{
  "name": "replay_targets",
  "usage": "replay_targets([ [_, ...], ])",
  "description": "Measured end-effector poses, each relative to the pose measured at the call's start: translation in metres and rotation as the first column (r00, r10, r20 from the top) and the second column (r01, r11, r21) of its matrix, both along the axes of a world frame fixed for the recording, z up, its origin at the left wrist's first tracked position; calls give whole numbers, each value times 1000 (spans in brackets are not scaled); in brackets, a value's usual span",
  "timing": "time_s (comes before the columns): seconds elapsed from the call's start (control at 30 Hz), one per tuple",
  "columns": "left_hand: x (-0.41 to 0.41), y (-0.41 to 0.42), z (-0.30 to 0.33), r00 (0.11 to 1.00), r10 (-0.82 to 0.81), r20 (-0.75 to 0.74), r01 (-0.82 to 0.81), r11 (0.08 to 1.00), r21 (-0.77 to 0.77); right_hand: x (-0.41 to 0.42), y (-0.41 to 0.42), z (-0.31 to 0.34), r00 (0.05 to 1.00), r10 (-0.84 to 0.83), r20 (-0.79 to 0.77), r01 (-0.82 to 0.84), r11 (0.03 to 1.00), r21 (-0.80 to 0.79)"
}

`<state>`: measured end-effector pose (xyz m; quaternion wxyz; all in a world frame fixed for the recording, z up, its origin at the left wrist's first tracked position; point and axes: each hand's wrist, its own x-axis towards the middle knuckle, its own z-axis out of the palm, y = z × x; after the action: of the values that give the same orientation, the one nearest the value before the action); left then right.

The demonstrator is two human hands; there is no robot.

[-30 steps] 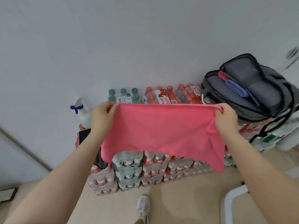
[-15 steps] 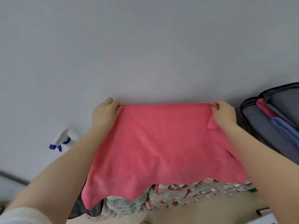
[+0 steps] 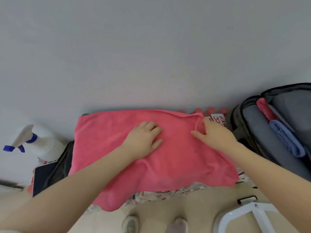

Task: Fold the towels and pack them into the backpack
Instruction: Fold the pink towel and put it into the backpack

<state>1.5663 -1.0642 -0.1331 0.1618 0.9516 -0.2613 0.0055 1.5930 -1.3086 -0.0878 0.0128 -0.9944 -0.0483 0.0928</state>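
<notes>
A pink towel [image 3: 107, 142] lies spread over the stacked packs of bottles, its near edge hanging over the front. My left hand [image 3: 143, 140] rests flat on the towel's middle, fingers straight. My right hand [image 3: 212, 137] presses on the towel near its far right corner, where the cloth is creased and turned over. The grey backpack [image 3: 252, 132] stands open at the right, with a folded pink towel [image 3: 265, 110] and a folded blue towel [image 3: 286, 140] inside it.
A white spray bottle [image 3: 42, 143] with a blue trigger stands at the left by the wall. A dark flat object [image 3: 45, 175] lies beside it. Red-capped bottles [image 3: 210, 111] show behind the towel. A white frame [image 3: 249, 214] is at the bottom right, my shoes [image 3: 131, 224] below.
The towel was held up by its top corners in both hands; it now lies laid down on the bottle packs. Both hands have let go and rest on top of it.
</notes>
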Motion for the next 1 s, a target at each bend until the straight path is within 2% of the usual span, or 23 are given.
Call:
replay_targets([
  [0.1, -4, -25, -6, 975, 174, -140, -161, 982, 103, 7, -1, -6, 991, 132, -2, -131, 983, -129],
  [0.2, -5, -37, -7, 941, 276, -196, -249, 957, 152, 24, -6, 5, 981, 182, -63, -188, 977, -103],
  [0.33, -7, -46, -9, 918, 355, -178, -316, 925, 213, 48, -21, 23, 955, 267, -131, -278, 958, -75],
  [0.43, -6, -55, -10, 892, 427, -149, -389, 892, 232, 66, -41, 30, 935, 307, -179, -310, 951, 12],
  [0.53, -3, -63, -10, 865, 489, -112, -456, 859, 233, 86, -57, 44, 912, 393, -122, -380, 918, 115],
  [0.6, -2, -68, -10, 851, 519, -76, -488, 836, 252, 101, -65, 50, 898, 435, -69, -425, 897, 123],
  [0.7, -2, -72, -9, 827, 559, -54, -523, 803, 286, 108, -74, 43, 927, 376, -6, -376, 927, -1],
  [0.8, -4, -73, -6, 819, 567, -84, -524, 800, 291, 94, -73, 33, 964, 265, -26, -262, 925, -275],
  [0.87, -8, -72, -5, 819, 564, -110, -523, 811, 264, 83, -61, 32, 943, 333, -2, -315, 889, -333],
  [0.93, -14, -68, -1, 810, 576, -108, -549, 810, 206, 73, -38, 34, 877, 475, 67, -446, 859, -252],
  [1.0, -25, -56, 3, 788, 608, -100, -592, 792, 148, 61, -6, 34, 803, 592, 66, -587, 805, -84],
])
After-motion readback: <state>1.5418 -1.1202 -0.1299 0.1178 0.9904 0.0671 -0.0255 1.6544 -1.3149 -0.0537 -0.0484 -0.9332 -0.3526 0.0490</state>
